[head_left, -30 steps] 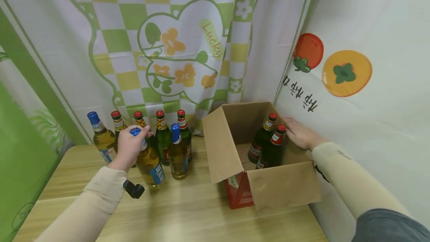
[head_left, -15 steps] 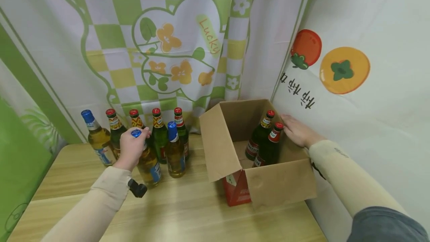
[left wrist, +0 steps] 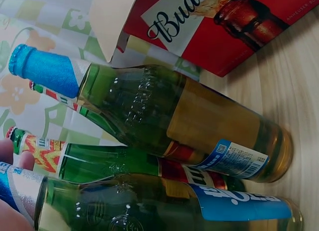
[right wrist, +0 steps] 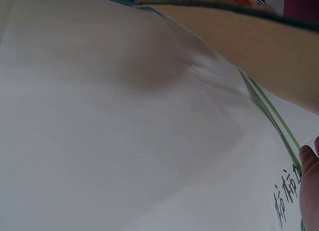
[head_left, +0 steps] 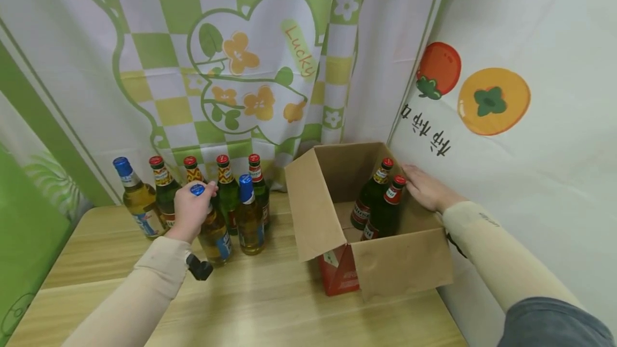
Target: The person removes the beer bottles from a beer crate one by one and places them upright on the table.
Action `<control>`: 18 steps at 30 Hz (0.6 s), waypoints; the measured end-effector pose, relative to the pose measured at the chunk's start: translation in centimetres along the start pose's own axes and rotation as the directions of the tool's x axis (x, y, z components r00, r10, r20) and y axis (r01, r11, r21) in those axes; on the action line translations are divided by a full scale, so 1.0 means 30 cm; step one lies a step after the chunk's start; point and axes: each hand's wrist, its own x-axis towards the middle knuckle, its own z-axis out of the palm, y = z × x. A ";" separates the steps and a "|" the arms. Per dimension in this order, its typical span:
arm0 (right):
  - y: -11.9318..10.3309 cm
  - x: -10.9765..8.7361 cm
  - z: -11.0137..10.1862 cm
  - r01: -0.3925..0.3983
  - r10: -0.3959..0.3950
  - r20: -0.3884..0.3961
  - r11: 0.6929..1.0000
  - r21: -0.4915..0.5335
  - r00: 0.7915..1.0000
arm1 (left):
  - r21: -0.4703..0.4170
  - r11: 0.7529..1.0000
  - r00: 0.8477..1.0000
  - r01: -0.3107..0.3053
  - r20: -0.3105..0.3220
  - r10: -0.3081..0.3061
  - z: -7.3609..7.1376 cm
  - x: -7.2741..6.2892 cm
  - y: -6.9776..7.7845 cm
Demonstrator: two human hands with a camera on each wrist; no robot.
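My left hand (head_left: pixel 189 209) grips a beer bottle (head_left: pixel 218 241) by its neck, its blue cap showing above the fingers. In the left wrist view this bottle has a blue label (left wrist: pixel 244 203) and a silver-and-blue neck wrap. Beside it stands another blue-capped bottle (head_left: pixel 251 224), with green red-capped bottles (head_left: pixel 226 194) close behind. My right hand (head_left: pixel 426 187) rests with straight fingers along the right rim of the open cardboard box (head_left: pixel 402 264). Inside that box stand two green red-capped bottles (head_left: pixel 385 216).
At the far left stands a further blue-capped bottle (head_left: pixel 142 208). The box's left flap (head_left: pixel 315 208) folds outward toward the bottles. A patterned curtain (head_left: pixel 260 68) hangs behind the wooden table (head_left: pixel 260 304), and a white printed wall (head_left: pixel 520 175) borders its right side.
The head view has shifted slightly. My left hand stays on the bottle's neck, a little further right relative to the other bottles. My right hand keeps its place on the box rim.
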 end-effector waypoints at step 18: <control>-0.005 -0.002 -0.002 0.006 -0.006 0.004 1.000 0.007 1.000 | 0.236 0.968 0.989 0.084 0.097 -0.109 -0.010 -0.062 -0.073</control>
